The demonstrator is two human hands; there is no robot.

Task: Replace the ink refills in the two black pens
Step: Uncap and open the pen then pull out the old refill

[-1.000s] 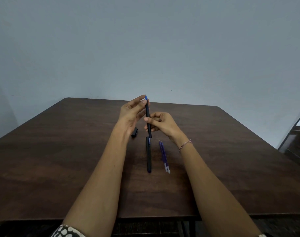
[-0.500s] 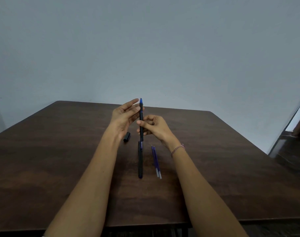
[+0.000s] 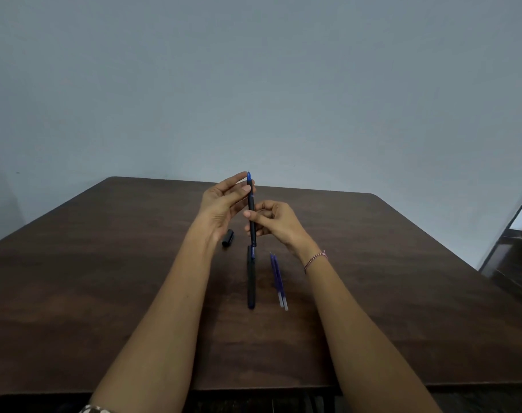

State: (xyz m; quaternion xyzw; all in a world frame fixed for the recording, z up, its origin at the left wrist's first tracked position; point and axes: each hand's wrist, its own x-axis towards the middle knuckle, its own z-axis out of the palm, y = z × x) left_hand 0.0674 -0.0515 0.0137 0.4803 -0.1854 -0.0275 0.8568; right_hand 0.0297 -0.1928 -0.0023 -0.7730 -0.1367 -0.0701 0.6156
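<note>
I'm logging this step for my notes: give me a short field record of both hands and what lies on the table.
left hand: pinches the blue top end of the held black pen
right hand: pinches that pen's barrel lower down
held black pen: near upright, above the table
second black pen: lying on the table
refills: two, side by side, right of it
cap: black, lying to its left

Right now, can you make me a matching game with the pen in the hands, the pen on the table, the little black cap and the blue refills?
Things: 1 held pen; 2 second pen; 3 cap; 4 refills.
Places: A lying furthest right; B upright, pinched by left hand and right hand; C lying furthest left; D lying between the other two on the table.
Pairs: 1-B, 2-D, 3-C, 4-A.
</note>
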